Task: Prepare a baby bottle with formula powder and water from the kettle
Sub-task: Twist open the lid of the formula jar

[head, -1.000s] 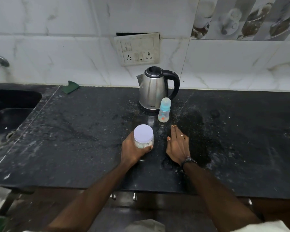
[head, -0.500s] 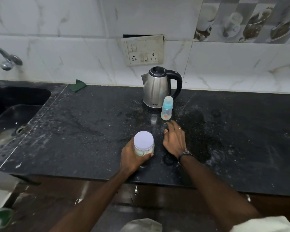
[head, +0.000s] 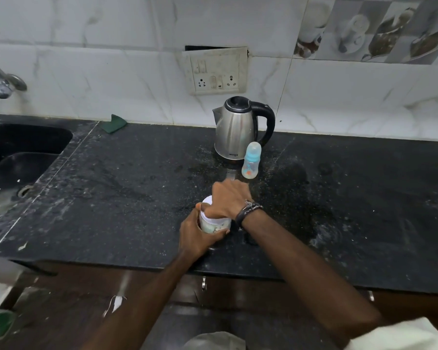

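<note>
Two hands are counted: the left hand (head: pixel 197 233) and the right hand (head: pixel 226 199). One jar (head: pixel 214 223) is counted, enclosed by the fingers of both hands, with one white lid (head: pixel 209 199) under the right fingers. One baby bottle (head: pixel 250 160) is seen just beyond the right fingertips, and one kettle (head: pixel 237 130) further beyond them. One switch plate (head: pixel 216 72), one tap (head: pixel 3 84), one sink (head: pixel 18 170) and one green scrub pad (head: pixel 114 123) are counted, all well away from the fingers.

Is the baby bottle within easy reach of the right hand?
Probably yes: the right hand sits on the jar lid, and bare counter lies between it and the baby bottle.
</note>
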`<state>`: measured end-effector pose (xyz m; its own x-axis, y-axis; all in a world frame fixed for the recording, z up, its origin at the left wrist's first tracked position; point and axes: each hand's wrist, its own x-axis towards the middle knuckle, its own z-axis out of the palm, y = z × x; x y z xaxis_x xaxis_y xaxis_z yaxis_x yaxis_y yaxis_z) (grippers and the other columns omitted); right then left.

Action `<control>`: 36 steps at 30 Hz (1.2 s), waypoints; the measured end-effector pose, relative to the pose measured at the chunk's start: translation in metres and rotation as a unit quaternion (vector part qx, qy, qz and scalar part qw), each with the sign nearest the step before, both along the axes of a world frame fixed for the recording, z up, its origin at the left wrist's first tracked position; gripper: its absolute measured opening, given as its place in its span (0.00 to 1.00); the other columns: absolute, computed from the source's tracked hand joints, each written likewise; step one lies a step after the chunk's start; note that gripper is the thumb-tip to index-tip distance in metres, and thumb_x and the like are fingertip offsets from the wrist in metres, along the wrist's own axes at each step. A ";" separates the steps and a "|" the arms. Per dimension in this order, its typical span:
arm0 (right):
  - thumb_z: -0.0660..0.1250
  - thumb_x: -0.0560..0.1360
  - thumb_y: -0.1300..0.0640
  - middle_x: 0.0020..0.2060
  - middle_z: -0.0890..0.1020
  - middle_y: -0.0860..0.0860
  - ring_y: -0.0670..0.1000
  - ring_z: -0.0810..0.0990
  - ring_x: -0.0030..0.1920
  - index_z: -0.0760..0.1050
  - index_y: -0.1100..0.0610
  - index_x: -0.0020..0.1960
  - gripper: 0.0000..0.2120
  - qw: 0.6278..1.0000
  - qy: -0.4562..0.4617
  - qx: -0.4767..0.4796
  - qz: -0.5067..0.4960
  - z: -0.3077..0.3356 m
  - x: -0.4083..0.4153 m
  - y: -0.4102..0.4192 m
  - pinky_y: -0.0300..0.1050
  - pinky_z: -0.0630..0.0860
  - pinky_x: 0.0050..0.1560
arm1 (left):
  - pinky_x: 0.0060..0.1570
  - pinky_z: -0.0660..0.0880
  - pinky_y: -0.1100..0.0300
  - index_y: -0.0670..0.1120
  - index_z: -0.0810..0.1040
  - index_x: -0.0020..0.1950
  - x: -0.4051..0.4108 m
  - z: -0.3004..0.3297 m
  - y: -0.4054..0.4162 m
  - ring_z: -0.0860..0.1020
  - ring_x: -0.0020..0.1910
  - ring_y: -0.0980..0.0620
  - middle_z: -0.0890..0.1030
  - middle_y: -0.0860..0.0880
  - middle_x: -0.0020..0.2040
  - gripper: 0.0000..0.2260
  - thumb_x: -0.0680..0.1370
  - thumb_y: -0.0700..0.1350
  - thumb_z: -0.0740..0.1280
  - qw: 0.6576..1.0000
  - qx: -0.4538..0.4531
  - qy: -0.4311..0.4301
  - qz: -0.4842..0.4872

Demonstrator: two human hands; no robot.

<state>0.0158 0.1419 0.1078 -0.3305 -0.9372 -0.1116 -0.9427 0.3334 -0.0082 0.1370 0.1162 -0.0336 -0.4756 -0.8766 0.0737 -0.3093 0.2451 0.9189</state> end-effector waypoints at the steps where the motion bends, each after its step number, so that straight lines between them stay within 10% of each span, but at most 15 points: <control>1: 0.65 0.72 0.32 0.50 0.83 0.55 0.58 0.82 0.52 0.79 0.56 0.52 0.27 1.000 0.015 0.013 0.001 -0.001 0.004 -0.002 0.47 0.73 0.43 | 0.46 0.79 0.65 0.54 0.77 0.57 0.000 -0.001 -0.001 0.83 0.48 0.61 0.85 0.56 0.49 0.31 0.58 0.56 0.85 1.000 0.000 -0.003 0.003; 14: 0.69 0.65 0.34 0.45 0.83 0.55 0.58 0.81 0.45 0.71 0.54 0.39 0.24 0.996 0.023 0.019 0.080 -0.004 0.006 -0.008 0.46 0.72 0.40 | 0.46 0.77 0.69 0.50 0.78 0.62 0.000 -0.006 -0.004 0.82 0.49 0.63 0.84 0.57 0.51 0.37 0.56 0.53 0.87 1.000 0.011 0.011 0.017; 25: 0.76 0.65 0.59 0.59 0.72 0.57 0.57 0.73 0.58 0.73 0.58 0.64 0.28 0.958 -0.036 0.118 0.258 0.000 -0.004 -0.004 0.47 0.70 0.47 | 0.49 0.80 0.63 0.49 0.78 0.61 0.001 -0.012 -0.010 0.83 0.51 0.60 0.84 0.55 0.53 0.34 0.58 0.48 0.86 1.000 0.006 0.012 -0.021; 30: 0.70 0.73 0.48 0.52 0.81 0.54 0.55 0.79 0.53 0.83 0.57 0.48 0.13 0.968 -0.168 0.031 0.182 0.008 0.001 -0.006 0.52 0.77 0.52 | 0.47 0.80 0.63 0.50 0.78 0.58 0.001 -0.006 -0.007 0.82 0.47 0.63 0.83 0.57 0.48 0.31 0.58 0.51 0.84 1.000 -0.001 0.004 -0.022; 36: 0.54 0.79 0.34 0.52 0.83 0.56 0.57 0.82 0.53 0.81 0.57 0.53 0.30 0.995 0.064 0.065 0.036 -0.001 0.009 -0.011 0.48 0.76 0.47 | 0.52 0.80 0.62 0.50 0.78 0.62 0.000 -0.005 -0.005 0.83 0.52 0.59 0.85 0.55 0.53 0.34 0.59 0.49 0.86 0.999 0.004 0.039 -0.025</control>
